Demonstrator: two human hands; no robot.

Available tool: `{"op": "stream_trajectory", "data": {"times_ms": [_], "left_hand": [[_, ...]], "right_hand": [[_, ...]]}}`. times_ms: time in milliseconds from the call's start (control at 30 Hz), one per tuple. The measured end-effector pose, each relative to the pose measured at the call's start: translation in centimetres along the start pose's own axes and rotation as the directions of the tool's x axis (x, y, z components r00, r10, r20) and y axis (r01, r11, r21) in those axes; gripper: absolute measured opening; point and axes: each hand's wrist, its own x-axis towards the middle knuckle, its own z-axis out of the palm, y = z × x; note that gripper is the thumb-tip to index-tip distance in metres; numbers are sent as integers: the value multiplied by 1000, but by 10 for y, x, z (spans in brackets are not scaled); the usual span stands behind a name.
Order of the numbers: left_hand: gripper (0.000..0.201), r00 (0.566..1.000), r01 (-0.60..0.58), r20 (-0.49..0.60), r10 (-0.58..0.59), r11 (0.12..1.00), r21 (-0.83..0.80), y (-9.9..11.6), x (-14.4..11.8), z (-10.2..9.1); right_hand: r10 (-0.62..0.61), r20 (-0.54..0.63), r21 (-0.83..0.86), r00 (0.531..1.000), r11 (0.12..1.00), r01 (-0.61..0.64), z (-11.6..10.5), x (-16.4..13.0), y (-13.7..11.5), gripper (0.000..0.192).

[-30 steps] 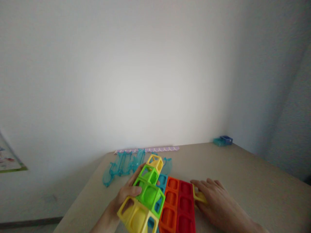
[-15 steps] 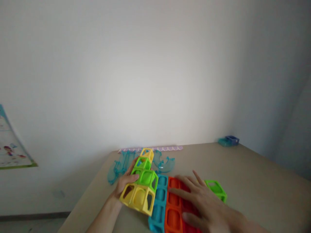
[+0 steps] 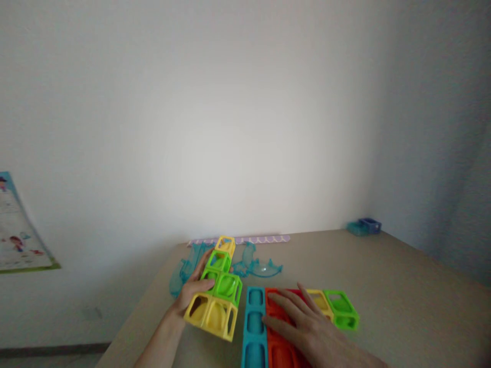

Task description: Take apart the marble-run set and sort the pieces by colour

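Observation:
My left hand [image 3: 194, 291] grips a joined piece of yellow and green cube blocks [image 3: 217, 294], thumb over its side, and holds it tilted. To the right lies a flat block assembly with a blue column [image 3: 255, 322] and red-orange columns [image 3: 282, 352]. My right hand [image 3: 301, 317] rests on the red part with fingers stretched out and spread. Beyond its fingers, a yellow block [image 3: 321, 301] and a green block [image 3: 341, 308] extend from the assembly's far right. A gap separates the left-hand piece from the blue column.
Clear blue plastic track pieces [image 3: 264, 267] lie behind the blocks, with more [image 3: 195, 258] at the left. A purple patterned strip [image 3: 263, 239] runs along the wall. In the far right corner sit a dark blue tray [image 3: 370, 225] and a teal piece [image 3: 356, 228].
The yellow and green piece in my left hand has shifted left, opening a gap to the blue column. The flat assembly now lies straighter, and my right hand has moved slightly left over it.

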Motion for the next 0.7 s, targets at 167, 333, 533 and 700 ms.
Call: {"op": "stream_trajectory", "data": {"times_ms": [167, 333, 533, 700], "left_hand": [[75, 999, -4, -33, 3, 999, -41, 3, -5, -5], [66, 995, -68, -86, 58, 990, -120, 11, -7, -11], [74, 931, -53, -358, 70, 997, 57, 38, -56, 2], [85, 743, 217, -666, -60, 964, 155, 41, -123, -1]], "right_hand": [[-1, 22, 14, 1000, 1000, 1, 11, 7, 1, 52], [-42, 29, 69, 999, 997, 40, 2, 4, 2, 59], [-64, 44, -1, 997, 998, 64, 7, 3, 8, 39], [-187, -10, -146, 982, 972, 184, 8, 2, -6, 36]]}}
